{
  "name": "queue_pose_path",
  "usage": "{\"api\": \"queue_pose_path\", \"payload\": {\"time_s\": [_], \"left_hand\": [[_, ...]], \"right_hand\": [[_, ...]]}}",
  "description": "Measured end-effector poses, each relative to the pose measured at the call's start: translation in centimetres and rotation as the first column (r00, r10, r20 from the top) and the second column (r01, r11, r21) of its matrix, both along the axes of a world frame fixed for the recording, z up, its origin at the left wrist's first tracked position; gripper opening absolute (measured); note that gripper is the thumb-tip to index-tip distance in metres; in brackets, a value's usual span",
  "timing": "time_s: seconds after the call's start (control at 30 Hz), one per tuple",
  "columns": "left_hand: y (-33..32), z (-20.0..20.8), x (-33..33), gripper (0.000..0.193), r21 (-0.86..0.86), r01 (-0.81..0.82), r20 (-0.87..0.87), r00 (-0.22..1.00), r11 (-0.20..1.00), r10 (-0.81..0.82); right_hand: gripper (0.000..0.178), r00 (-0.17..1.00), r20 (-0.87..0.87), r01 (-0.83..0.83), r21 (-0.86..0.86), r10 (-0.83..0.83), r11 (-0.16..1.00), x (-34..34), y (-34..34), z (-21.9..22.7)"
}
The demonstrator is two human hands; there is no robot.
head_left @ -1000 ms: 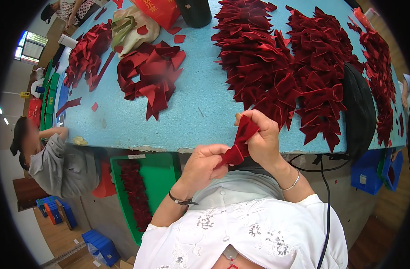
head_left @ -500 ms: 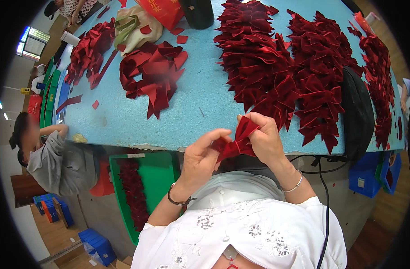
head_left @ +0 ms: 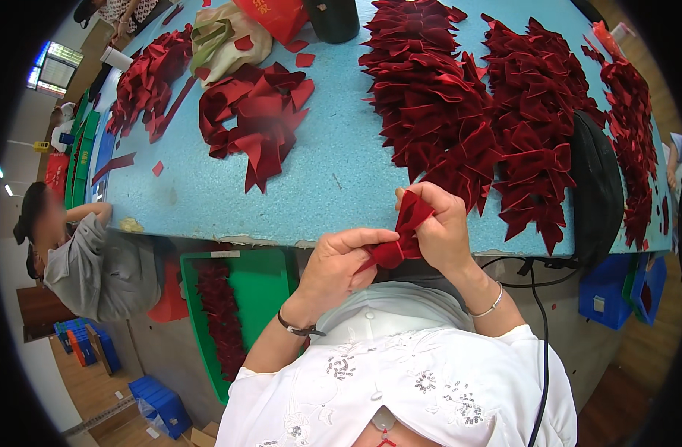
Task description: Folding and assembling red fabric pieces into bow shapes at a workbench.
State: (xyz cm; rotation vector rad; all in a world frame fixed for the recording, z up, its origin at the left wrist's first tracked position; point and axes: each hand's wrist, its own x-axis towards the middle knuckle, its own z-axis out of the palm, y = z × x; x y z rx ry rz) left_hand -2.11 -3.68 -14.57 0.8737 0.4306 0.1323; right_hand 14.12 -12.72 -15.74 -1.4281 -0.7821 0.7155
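Between my two hands, just off the table's front edge, is a dark red velvet bow (head_left: pixel 389 254). My left hand (head_left: pixel 341 261) pinches its lower left part, with the index finger stretched across the bow's middle. The upper right loop is gripped by my right hand (head_left: pixel 444 227), fingers closed round it. My fingers hide parts of the bow. Beyond my right hand, finished-looking red bows (head_left: pixel 430 97) lie overlapped in a long row, and a second row of bows (head_left: pixel 531 127) runs beside it. Loose red ribbon strips (head_left: pixel 263 123) are heaped on the left of the table.
The blue table (head_left: pixel 333 164) has a worn front edge. A black bag (head_left: pixel 596 186) and a hanging cable (head_left: pixel 538 328) are at the right. Below left stands a green crate (head_left: pixel 270 283) holding bows. A cloth bag (head_left: pixel 233 45) and dark cylinder (head_left: pixel 332 18) stand behind; a person (head_left: pixel 95 261) sits left.
My left hand has shifted slightly right and its index finger now reaches over the bow's middle. The bow's lower part has turned and bunched; my right hand keeps its hold.
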Motion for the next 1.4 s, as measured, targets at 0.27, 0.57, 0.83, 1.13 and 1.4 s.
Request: {"api": "queue_pose_path", "payload": {"time_s": [0.27, 0.57, 0.83, 1.13, 1.4], "left_hand": [[-1.3, 1.1, 0.2, 0.033, -0.351, -0.086, -0.144, 0.989, 0.932, 0.037], [-1.7, 0.7, 0.3, 0.022, -0.577, 0.083, -0.036, 0.991, 0.813, -0.127], [-2.1, 1.0, 0.3, 0.022, -0.009, -0.134, -0.112, 0.985, 0.991, 0.132], [-2.1, -1.1, 0.9, 0.018, 0.72, -0.417, 0.228, 0.897, 0.555, 0.378], [-2.9, -0.6, 1.4, 0.013, 0.48, -0.492, 0.155, 0.862, 0.726, 0.482]], "right_hand": [[0.009, 0.949, 0.289, 0.092, 0.121, -0.124, 0.988, -1.0, -0.3, -0.7], [0.011, 0.874, 0.459, 0.089, 0.166, -0.157, 0.982, -1.4, -0.3, -0.5], [0.009, 0.974, 0.213, 0.082, -0.007, -0.079, 0.997, -0.2, -0.5, 0.8], [0.015, 0.99, 0.14, 0.026, -0.049, -0.019, 0.998, 0.1, -0.4, 0.8], [0.016, 0.996, 0.087, 0.016, -0.042, -0.012, 0.999, 0.1, -0.3, 0.8]]}}
